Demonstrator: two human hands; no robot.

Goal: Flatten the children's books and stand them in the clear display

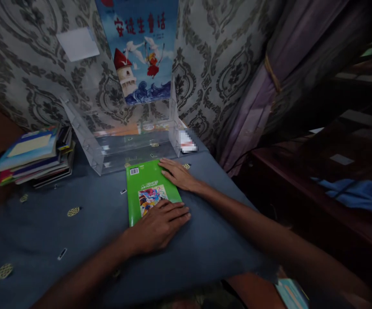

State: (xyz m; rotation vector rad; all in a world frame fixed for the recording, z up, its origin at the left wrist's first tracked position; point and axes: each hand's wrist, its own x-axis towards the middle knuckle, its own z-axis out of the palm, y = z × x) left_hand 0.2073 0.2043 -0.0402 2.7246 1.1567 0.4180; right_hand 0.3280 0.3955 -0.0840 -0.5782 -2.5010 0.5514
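Observation:
A green book [152, 177] with a colourful picture and a barcode on its cover lies flat on the table, its printed title upside down from where I look. My left hand [161, 221] rests palm down across the book's near end, fingers stretched out and reaching past its right edge. At the far right corner of the book lies my right hand [177, 174], its fingers extended over the cover. Just beyond the book stands a clear plastic book rack [134, 148], which touches or nearly touches its far edge.
Several stacked books [40, 156] sit at the left. A blue poster [147, 56] and a white paper [78, 43] are on the patterned wall. A small white item [186, 141] lies right of the rack. A tied purple curtain [253, 111] hangs beyond the table's [102, 253] right edge.

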